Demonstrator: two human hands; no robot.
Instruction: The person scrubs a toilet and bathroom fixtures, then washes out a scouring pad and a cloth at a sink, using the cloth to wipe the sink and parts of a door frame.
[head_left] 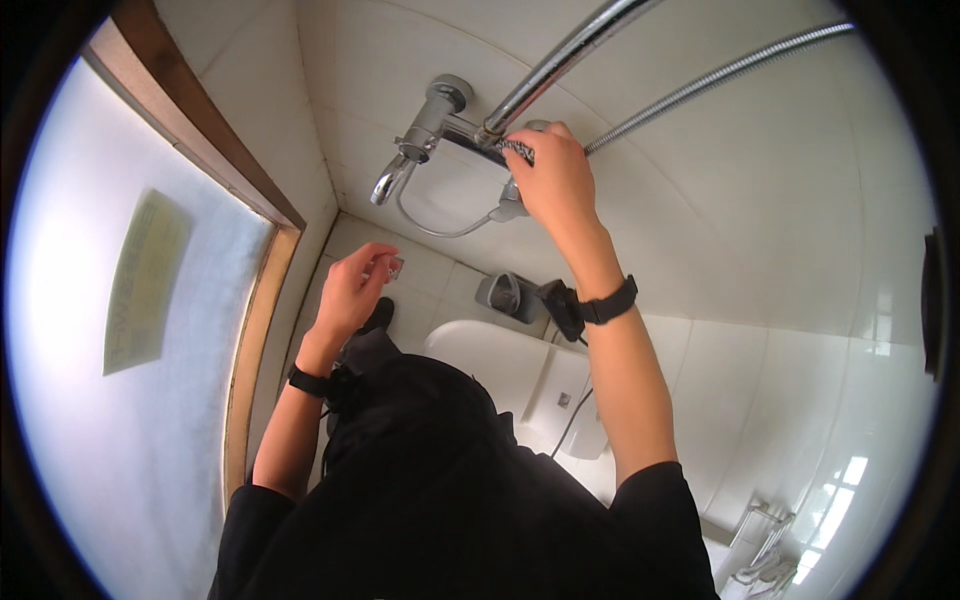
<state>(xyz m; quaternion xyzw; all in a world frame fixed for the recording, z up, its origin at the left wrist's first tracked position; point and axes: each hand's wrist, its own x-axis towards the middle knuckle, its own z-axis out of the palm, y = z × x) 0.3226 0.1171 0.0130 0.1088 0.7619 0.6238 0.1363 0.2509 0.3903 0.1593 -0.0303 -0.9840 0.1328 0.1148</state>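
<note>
My right hand [556,178] reaches up to the chrome shower mixer tap [430,125] on the tiled wall. Its fingers are closed on a grey, speckled wad that looks like a steel wool scrubber [518,150], pressed against the tap's body beside the riser pipe [565,60]. Lower and to the left, my left hand [355,285] is held in the air with its fingers curled in a pinch. A small, pale, shiny piece [396,268] shows at those fingertips; its kind is too small to tell. The tap's spout [390,180] points down between my hands.
A metal shower hose [720,78] runs to the upper right, and a thin hose [440,235] loops under the tap. Below are a grey bin [505,293] and a white basin [480,350]. A wood-framed frosted door [265,330] stands left; a wire rack [755,540] is lower right.
</note>
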